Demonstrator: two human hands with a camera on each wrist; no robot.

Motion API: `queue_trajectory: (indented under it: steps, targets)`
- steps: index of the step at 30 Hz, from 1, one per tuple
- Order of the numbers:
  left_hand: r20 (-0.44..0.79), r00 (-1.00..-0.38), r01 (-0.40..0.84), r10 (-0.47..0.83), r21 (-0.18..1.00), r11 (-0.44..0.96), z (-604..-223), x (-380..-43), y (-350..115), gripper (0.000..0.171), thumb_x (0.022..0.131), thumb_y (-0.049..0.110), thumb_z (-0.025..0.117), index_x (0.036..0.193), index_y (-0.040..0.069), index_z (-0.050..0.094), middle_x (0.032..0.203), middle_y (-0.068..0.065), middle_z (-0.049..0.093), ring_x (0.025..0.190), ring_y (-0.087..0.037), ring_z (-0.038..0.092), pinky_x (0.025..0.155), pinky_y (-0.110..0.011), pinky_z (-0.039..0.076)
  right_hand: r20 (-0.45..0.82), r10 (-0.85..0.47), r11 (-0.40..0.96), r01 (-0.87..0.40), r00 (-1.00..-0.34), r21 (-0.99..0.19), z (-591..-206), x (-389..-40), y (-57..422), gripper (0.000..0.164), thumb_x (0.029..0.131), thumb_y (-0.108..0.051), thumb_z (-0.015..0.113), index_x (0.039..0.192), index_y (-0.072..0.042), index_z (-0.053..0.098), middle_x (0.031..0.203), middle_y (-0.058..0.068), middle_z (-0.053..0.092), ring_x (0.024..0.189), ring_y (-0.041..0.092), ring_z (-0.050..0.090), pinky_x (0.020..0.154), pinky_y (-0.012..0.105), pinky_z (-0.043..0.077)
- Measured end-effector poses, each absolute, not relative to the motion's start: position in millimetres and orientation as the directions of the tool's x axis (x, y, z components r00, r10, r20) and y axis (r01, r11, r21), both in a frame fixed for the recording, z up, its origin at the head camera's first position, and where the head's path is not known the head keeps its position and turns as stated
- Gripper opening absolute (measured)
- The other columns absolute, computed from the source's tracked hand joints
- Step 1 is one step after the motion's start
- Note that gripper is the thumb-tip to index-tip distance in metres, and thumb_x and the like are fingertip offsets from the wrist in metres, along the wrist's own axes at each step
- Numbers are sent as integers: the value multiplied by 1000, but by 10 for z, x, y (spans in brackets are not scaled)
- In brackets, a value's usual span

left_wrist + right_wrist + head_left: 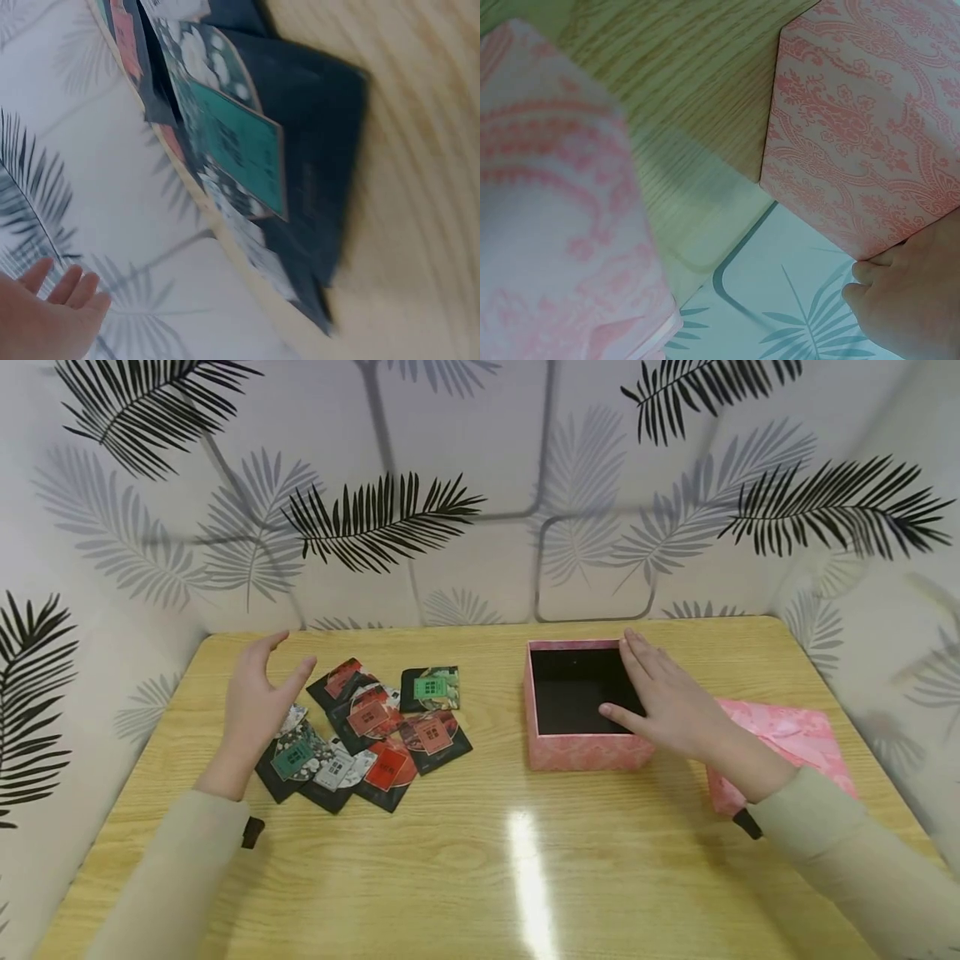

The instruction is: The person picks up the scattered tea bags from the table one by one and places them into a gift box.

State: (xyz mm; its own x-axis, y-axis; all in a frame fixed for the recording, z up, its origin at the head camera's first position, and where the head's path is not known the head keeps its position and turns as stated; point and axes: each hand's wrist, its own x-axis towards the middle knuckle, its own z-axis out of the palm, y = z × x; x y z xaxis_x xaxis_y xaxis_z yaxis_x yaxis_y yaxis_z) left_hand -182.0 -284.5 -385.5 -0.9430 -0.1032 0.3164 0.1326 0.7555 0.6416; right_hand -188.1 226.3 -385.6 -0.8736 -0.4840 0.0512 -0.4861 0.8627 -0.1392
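My left hand (258, 693) is held over the left edge of a pile of flat black packets, thumb and fingers spread apart, holding nothing. The packets carry coloured labels; one with a green label (240, 142) fills much of the left wrist view. Several overlap, such as the red-labelled packet (386, 768), and another green-labelled packet (431, 688) lies at the pile's back right. My right hand (671, 706) rests on the right rim of an open pink patterned box (585, 752) with a black inside. Its fingers lie straight and its thumb reaches over the opening.
A pink lid (795, 735) lies on the wooden table (420, 877) right of the box, partly behind my right forearm. A white leaf-patterned curtain (480, 568) closes off the back and sides of the table.
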Motion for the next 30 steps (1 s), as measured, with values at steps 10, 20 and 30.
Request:
queue_trajectory:
  steps: [10, 20, 30]
  targets:
    - [257, -953, 80, -161, 725, 684, -3954, -1778, -3114, 63, 93, 42, 57, 140, 4, 41, 138, -20, 45, 127, -39, 41, 106, -52, 32, 21, -478, 867, -476, -878, -149, -3849, -1878, 2262, 93, 92, -62, 42, 151, -5, 0, 158, 9, -6, 146, 26, 1, 117, 48, 12]
    - [162, -970, -2, -180, 740, 672, -4090, -1785, -3422, 69, 90, 45, 60, 140, 2, 40, 142, -20, 42, 130, -40, 37, 109, -50, 30, 33, -481, 862, -480, -876, -161, -3832, -1875, 2265, 93, 92, -62, 42, 151, -3, 2, 158, 8, -7, 146, 26, 0, 117, 48, 12]
    - [81, -968, -91, -240, 774, 626, -4206, -1783, -3627, 69, 89, 43, 62, 138, 0, 43, 140, -21, 44, 128, -36, 40, 110, -45, 31, 16, -487, 859, -482, -873, -169, -3841, -1882, 2291, 97, 90, -64, 44, 150, -9, -7, 158, 6, -11, 146, 26, -1, 118, 46, 10]
